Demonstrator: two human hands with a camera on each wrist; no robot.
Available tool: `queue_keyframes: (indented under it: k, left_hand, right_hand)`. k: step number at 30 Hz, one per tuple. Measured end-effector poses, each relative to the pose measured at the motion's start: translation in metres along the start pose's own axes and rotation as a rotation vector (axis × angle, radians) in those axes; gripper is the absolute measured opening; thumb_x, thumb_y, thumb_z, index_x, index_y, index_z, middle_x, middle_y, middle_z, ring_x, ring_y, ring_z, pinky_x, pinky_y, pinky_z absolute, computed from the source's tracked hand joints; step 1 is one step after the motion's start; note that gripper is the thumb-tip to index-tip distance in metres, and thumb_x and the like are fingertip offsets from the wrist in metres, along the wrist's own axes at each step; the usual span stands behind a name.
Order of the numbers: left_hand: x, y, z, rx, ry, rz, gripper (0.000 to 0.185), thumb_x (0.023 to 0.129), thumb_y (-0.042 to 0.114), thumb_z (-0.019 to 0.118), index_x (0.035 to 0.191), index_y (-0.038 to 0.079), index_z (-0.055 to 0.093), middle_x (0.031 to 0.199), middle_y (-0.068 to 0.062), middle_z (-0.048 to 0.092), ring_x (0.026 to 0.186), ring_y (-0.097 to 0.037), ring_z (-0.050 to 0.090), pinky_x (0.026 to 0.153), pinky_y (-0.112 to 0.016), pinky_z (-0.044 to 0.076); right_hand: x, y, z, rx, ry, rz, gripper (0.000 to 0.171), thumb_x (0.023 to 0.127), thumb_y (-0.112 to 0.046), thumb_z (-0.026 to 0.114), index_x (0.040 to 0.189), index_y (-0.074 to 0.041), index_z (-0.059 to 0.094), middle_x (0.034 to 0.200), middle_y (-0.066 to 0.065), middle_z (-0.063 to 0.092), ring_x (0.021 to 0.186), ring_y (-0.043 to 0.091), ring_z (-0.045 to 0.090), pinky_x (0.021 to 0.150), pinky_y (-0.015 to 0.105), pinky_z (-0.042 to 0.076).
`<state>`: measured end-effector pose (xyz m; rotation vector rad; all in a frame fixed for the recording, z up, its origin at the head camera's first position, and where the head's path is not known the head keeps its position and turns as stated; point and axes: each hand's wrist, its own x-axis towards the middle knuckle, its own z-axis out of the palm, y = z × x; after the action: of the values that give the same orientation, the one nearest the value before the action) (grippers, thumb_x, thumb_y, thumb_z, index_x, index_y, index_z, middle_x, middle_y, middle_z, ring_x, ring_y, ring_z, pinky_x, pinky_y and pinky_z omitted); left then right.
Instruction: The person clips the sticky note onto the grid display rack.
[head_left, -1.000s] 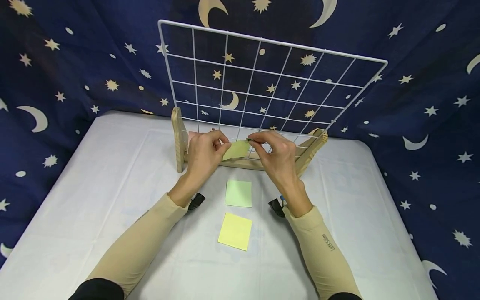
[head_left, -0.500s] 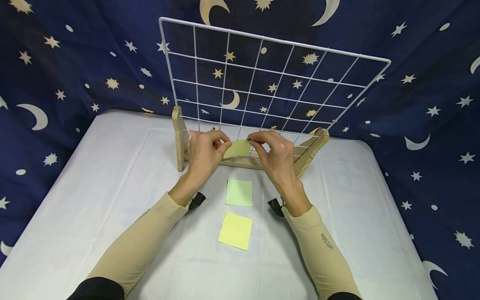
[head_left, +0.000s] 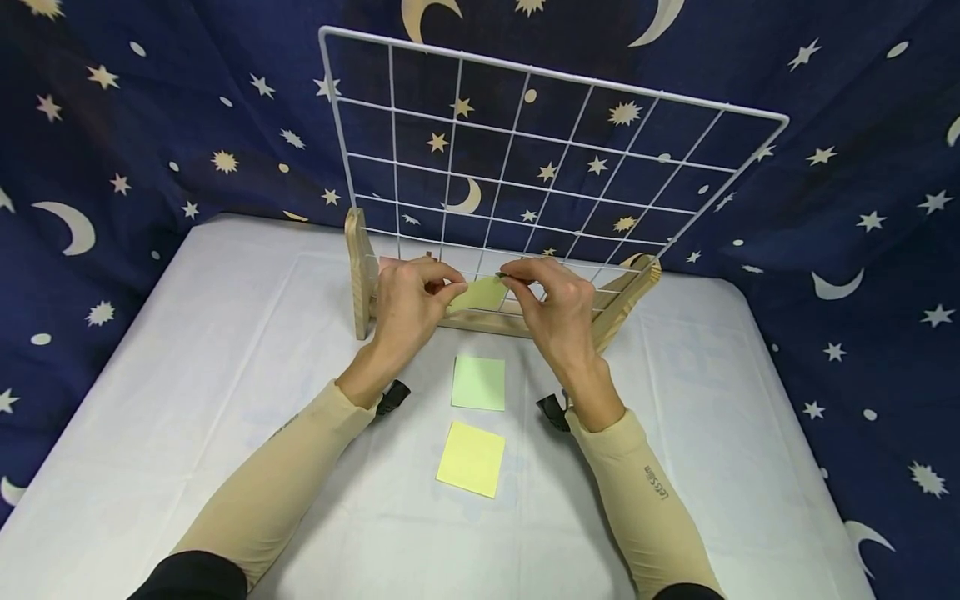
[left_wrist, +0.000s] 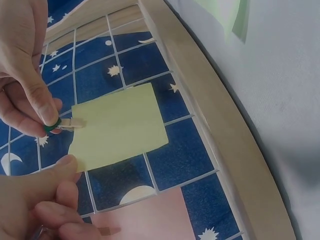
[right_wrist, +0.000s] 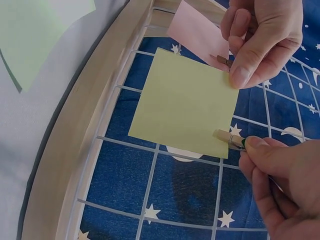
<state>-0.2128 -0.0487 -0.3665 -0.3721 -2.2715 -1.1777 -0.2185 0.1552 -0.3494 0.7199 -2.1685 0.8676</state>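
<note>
My left hand [head_left: 412,300] pinches one corner of a yellow-green sticky note [right_wrist: 185,102] between thumb and fingers. With thumb and fingertips, my right hand [head_left: 553,304] holds a small wooden clothespin [right_wrist: 229,138] with a green end. The clothespin's tip overlaps the note's edge near another corner. Behind the note stands a white wire grid [head_left: 517,133], close to it; whether the clothespin also grips a wire is unclear. A pink sticky note [right_wrist: 197,35] hangs on the grid beside my left hand, with a brown clothespin [right_wrist: 220,61] on its edge.
Wooden feet and a bar [head_left: 480,323] support the grid. A light green note [head_left: 478,383] and a yellow note [head_left: 471,460] lie on the white-covered table [head_left: 225,400] between my forearms. A dark blue star-patterned cloth [head_left: 187,108] hangs behind.
Both hands stay almost in place, still holding the note and the clothespin. The note's lower edge has lifted slightly, and the head view has shifted a little.
</note>
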Motion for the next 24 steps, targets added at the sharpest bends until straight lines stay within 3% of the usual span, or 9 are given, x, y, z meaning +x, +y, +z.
queue_keyframes:
  k: [13,20,24]
  left_hand:
    - [0.0008,0.0008,0.0002,0.045,0.016,-0.038,0.005,0.085,0.012,0.089,0.083,0.012,0.084,0.06,-0.003,0.066,0.056,-0.02,0.059,0.085,-0.047,0.042]
    - [0.001,0.0007,0.0001,0.05,0.016,-0.049,0.004,0.088,0.013,0.086,0.085,0.011,0.084,0.059,-0.002,0.065,0.055,-0.019,0.058,0.085,-0.045,0.042]
    - [0.0007,0.0008,-0.0004,0.051,0.025,-0.038,0.004,0.088,0.013,0.085,0.087,0.01,0.084,0.058,-0.002,0.065,0.054,-0.02,0.058,0.084,-0.046,0.044]
  right_hand:
    - [0.0,0.0006,0.003,-0.06,-0.037,-0.053,0.014,0.088,-0.001,0.082,0.102,-0.003,0.08,0.093,0.01,0.08,0.08,0.022,0.075,0.072,0.036,0.06]
    - [-0.0006,0.0005,0.0045,-0.106,-0.05,-0.071,0.014,0.093,0.0,0.077,0.107,-0.004,0.08,0.09,0.01,0.08,0.075,0.022,0.072,0.065,0.036,0.057]
    - [-0.0023,0.001,0.0053,-0.094,-0.05,-0.087,0.018,0.094,0.002,0.076,0.111,-0.003,0.08,0.1,0.01,0.081,0.076,0.023,0.074,0.066,0.035,0.058]
